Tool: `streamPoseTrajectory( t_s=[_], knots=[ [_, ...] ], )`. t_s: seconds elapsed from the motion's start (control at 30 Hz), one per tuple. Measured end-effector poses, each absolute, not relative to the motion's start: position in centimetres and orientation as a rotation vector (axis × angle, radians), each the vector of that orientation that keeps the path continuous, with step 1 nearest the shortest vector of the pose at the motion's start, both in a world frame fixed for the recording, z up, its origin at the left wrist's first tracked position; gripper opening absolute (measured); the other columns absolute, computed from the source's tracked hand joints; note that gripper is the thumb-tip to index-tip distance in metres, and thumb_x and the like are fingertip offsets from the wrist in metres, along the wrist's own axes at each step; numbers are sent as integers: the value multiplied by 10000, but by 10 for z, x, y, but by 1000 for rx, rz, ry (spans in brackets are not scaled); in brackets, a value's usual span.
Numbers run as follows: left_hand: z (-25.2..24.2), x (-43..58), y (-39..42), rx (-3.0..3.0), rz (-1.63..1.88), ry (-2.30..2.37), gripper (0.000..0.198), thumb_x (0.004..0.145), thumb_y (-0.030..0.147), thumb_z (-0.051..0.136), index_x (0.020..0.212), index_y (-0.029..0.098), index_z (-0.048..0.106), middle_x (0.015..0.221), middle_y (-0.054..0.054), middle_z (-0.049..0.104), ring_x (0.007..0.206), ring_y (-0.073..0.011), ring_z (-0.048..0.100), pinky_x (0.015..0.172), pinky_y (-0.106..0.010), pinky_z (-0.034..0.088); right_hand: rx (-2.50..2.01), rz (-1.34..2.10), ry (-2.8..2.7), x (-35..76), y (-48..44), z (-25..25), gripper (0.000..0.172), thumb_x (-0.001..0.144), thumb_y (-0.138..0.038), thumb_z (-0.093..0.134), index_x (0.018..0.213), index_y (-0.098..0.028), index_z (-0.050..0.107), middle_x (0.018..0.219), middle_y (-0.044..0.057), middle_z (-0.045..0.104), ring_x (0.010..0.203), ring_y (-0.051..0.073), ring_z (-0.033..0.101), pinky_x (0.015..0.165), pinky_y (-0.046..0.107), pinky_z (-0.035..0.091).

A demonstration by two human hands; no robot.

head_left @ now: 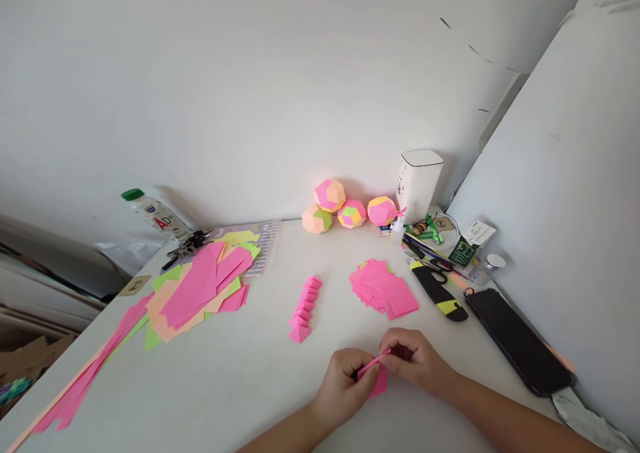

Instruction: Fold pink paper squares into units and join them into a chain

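You are pinching one pink paper piece (380,383) between both hands, just above the table (260,386). Your left hand (345,383) has its thumb pressed against the curled fingers, with the folded edge of the paper caught between them. Your right hand (413,359) pinches the far end of that same edge between thumb and forefinger, its other fingers curled in. The two hands are near each other, with the fold running between them and a flap of the paper hanging below toward you. How many layers sit under your fingertips is hard to tell, since your fingers cover part of the fold.

Ahead and to the left of your grip stands a row of folded pink paper units (307,306), packed one against the next. Directly ahead lies a loose pile of pink paper squares (385,289), and beyond it, against the wall (250,106), are four multicoloured paper polyhedra (329,195). To the right of your grip lie a black smartphone (523,343) and, farther ahead, a black-and-yellow tool (439,293). Well to the left is a heap of coloured paper strips (200,289).
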State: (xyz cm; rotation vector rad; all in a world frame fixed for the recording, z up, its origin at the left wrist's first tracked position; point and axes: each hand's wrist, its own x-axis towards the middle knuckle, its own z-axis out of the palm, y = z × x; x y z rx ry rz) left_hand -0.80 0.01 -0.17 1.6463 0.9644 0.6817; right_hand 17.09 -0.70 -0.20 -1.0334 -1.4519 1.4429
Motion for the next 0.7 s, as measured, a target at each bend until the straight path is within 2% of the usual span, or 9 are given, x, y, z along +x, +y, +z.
streamPoseTrajectory(
  t_s=[0.13, 0.37, 0.7],
  knots=[
    [-3, -7, 0, 1476, 741, 1003, 268, 802, 349, 539, 690, 118, 613, 562, 5, 487, 522, -96, 388, 496, -208, 329, -1103, 1471, -1363, 172, -7, -3, 184, 817, -310, 585, 711, -163, 554, 568, -42, 461, 492, 93, 411, 470, 217, 336],
    [-6, -7, 2, 1347, 732, 967, 297, 796, 388, 568, 681, 119, 617, 521, 24, 470, 477, -77, 352, 453, -192, 298, -1111, 1447, -1385, 171, -9, -6, 141, 825, -295, 578, 791, -160, 601, 577, -30, 521, 494, 101, 490, 478, 220, 392],
    [0, -7, 2, 1247, 734, 939, 339, 805, 433, 562, 716, 120, 659, 463, 42, 440, 419, -62, 320, 424, -190, 275, -1098, 1473, -1402, 171, -8, -7, 202, 821, -335, 594, 813, -143, 657, 542, -22, 552, 460, 101, 513, 459, 219, 409]
  ],
)
